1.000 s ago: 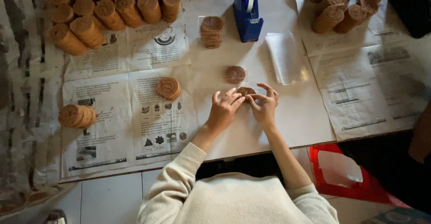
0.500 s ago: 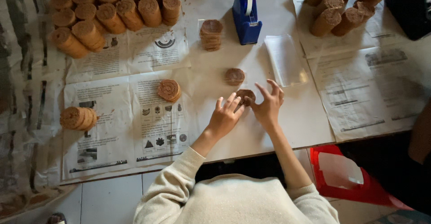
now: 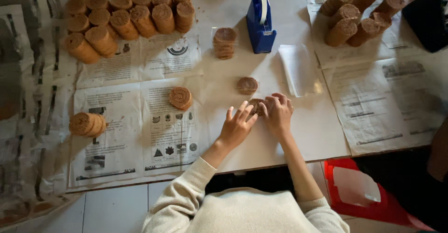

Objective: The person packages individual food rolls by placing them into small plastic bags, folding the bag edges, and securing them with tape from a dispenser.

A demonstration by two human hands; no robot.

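**Both hands on one brown disc**

I am gripping a small round brown disc [image 3: 255, 106] just below the blue tape dispenser [image 3: 260, 24]: right hand [image 3: 278, 114] curling over it, left hand [image 3: 237, 128] pressing its edge, fingers spread. It is looking dry, fibrous, probably light and crumbly, so I am holding its rim.

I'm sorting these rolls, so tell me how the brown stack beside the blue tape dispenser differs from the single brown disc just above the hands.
The stack by the blue tape dispenser is several discs piled up; the single disc lies alone and flat. The stack stands farther up the table; the disc lies close to the left hand and right hand. Both are round, brown and rest on bare table, not newspaper.
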